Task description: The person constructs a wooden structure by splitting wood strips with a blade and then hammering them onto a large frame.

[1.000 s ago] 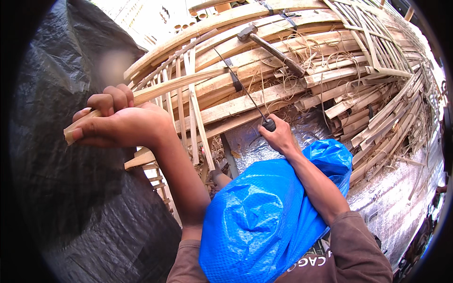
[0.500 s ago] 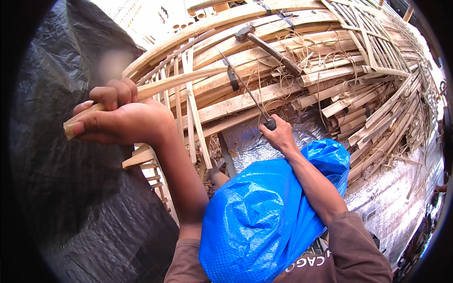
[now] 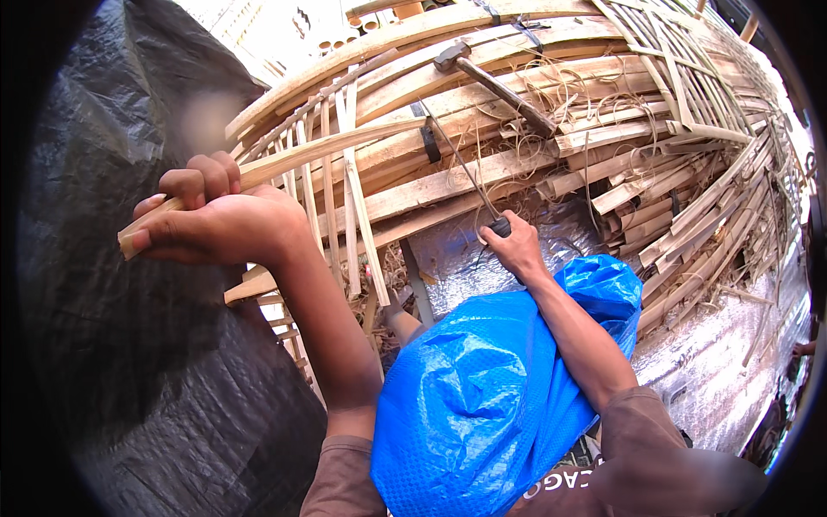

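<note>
My left hand [image 3: 233,215], raised at the left, is closed around the near end of a long split bamboo strip [image 3: 319,151]. That strip runs up and to the right across the bamboo pile. My right hand [image 3: 519,246] grips the black handle of a knife [image 3: 469,175] with a long, narrow blade. The blade points up and to the left, its upper part beside the strip's far end; I cannot tell whether they touch. A blue plastic sheet [image 3: 457,388] covers my lap, between my two forearms.
Bundled bamboo slats [image 3: 482,177] lie beyond my hands, with a hammer [image 3: 504,86] and curled shavings on top. Thin upright strips [image 3: 351,189] stand left of centre. A black tarp [image 3: 112,327] hangs at the left. Silvery sheeting [image 3: 698,379] covers the ground at right.
The knife's blade tip has shifted a little right and stands slightly steeper. The bamboo strip's far end has edged right. Both hands keep their grip.
</note>
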The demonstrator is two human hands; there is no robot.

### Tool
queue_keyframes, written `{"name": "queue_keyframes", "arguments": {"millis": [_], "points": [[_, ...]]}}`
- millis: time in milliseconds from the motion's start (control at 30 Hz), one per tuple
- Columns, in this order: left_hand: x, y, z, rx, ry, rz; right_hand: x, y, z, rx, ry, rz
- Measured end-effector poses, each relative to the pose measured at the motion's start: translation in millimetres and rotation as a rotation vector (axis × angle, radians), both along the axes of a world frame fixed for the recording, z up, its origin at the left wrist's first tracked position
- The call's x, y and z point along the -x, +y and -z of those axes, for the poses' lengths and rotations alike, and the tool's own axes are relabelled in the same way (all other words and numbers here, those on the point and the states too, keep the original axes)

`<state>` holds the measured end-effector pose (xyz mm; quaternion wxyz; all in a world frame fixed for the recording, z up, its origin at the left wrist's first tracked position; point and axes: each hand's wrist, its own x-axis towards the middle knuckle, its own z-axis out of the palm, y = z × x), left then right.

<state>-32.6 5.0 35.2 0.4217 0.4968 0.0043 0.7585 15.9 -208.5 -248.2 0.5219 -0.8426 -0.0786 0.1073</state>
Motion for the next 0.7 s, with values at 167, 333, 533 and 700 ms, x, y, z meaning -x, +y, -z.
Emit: {"name": "queue_keyframes", "arguments": {"millis": [167, 333, 533, 700], "points": [[1, 4, 4, 0.022, -0.042, 0.017, 2, -1, -11, 0.059, -0.030, -0.093], [4, -3, 5, 0.024, -0.037, -0.001, -7, 1, 7, 0.067, 0.139, -0.003], [5, -10, 7, 0.008, -0.035, 0.006, 4, 1, -13, -0.013, -0.010, -0.063], [7, -3, 12, 0.012, -0.044, -0.005, 13, 1, -34, -0.170, -0.217, -0.291]]}}
